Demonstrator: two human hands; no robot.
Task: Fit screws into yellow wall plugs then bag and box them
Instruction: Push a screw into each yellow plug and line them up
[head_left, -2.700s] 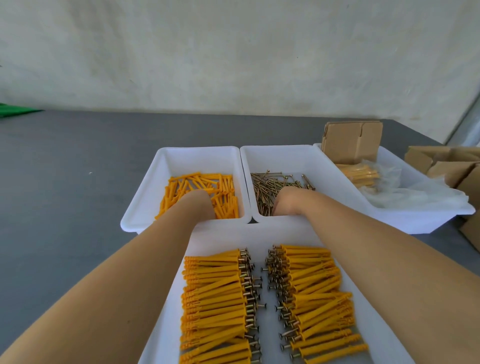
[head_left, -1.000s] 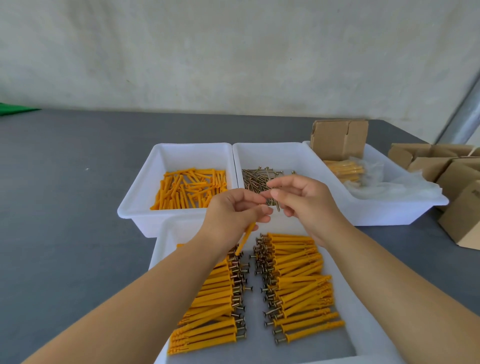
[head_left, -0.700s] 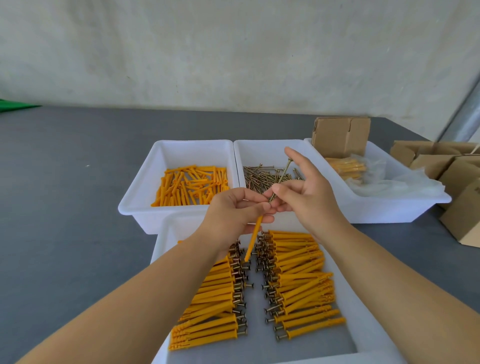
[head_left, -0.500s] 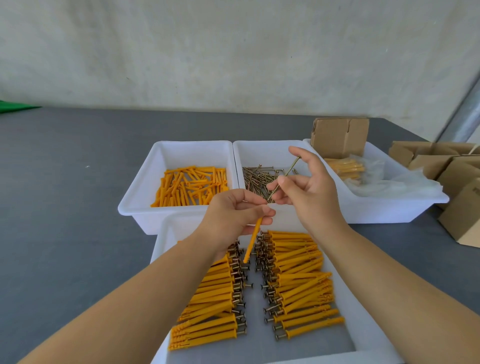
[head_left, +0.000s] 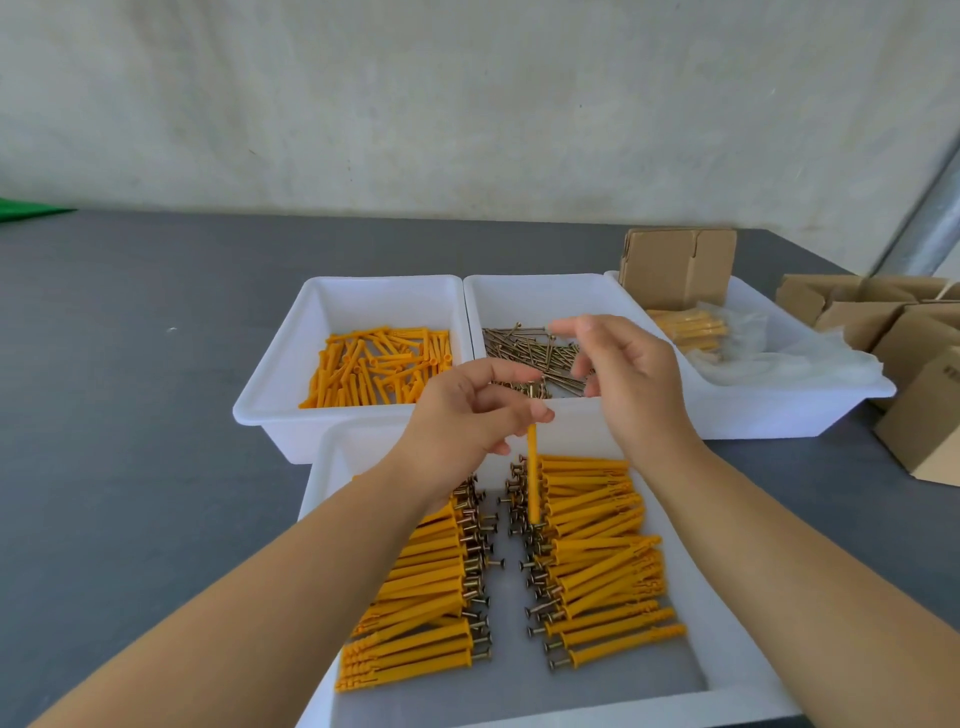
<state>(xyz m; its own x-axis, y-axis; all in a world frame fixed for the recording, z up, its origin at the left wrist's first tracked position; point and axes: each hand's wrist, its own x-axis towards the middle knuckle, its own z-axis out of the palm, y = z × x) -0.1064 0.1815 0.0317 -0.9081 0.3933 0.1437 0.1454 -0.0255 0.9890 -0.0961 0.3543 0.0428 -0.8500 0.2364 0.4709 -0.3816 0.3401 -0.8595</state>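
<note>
On a grey tabletop (head_left: 130, 389), a white tray (head_left: 727, 649) at the near edge holds two rows of finished plug-and-screw assemblies (head_left: 602, 566), heads facing the middle gap. Behind it, side by side, stand a tub of loose yellow wall plugs (head_left: 379, 364) and a tub of screws (head_left: 535, 353); a third tub (head_left: 779, 410) toward the right edge carries bagged sets and a cardboard box (head_left: 675, 265). Above the tray's far rim, the left hand (head_left: 467, 415) pinches one yellow plug (head_left: 532, 478) hanging nearly upright, a screw head (head_left: 535, 389) showing at its top. The right hand (head_left: 623, 379) hovers just beside it, fingers spread, holding nothing. The screw looks barely seated: a loose pinch could likely drop the pair into the tidy rows, scattering them, or the screw might slip out when the plug is tilted.
</note>
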